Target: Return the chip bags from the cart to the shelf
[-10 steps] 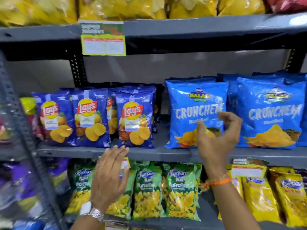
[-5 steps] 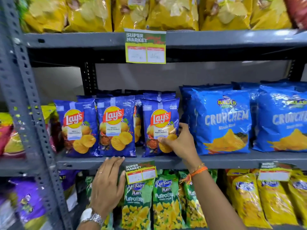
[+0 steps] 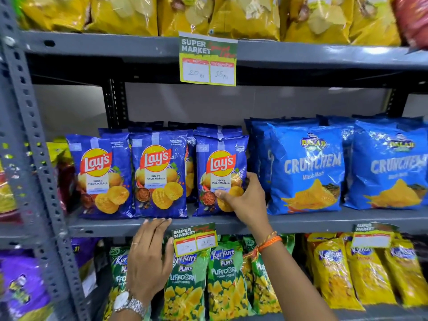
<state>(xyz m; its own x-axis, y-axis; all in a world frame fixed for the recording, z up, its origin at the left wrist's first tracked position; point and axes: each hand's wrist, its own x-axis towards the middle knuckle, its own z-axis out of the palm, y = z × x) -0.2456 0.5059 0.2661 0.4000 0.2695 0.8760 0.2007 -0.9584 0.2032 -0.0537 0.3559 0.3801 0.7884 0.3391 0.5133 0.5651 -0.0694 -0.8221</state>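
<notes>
In the head view, a grey metal shelf [image 3: 111, 224] carries three blue Lay's Magic Masala bags across its front edge, with more stacked behind them. The rightmost Lay's bag [image 3: 220, 172] stands upright at the lip, just beside a row of Balaji Crunchem bags [image 3: 305, 170] on its right, with only a narrow dark gap between the two. Above the bags the bay is open up to the next shelf, where a price tag [image 3: 208, 59] hangs down. A perforated upright post [image 3: 34, 158] closes off the left side. The right hand [image 3: 245, 200] is wrapped around the lower right corner of that Lay's bag, thumb on its front and fingers curled behind. The left hand [image 3: 148, 258] is spread flat and holds nothing, its fingertips [image 3: 159, 220] touching the shelf's front lip below the middle Lay's bag [image 3: 159, 177], above the Kurkure Puffcorn bags [image 3: 222, 279].
</notes>
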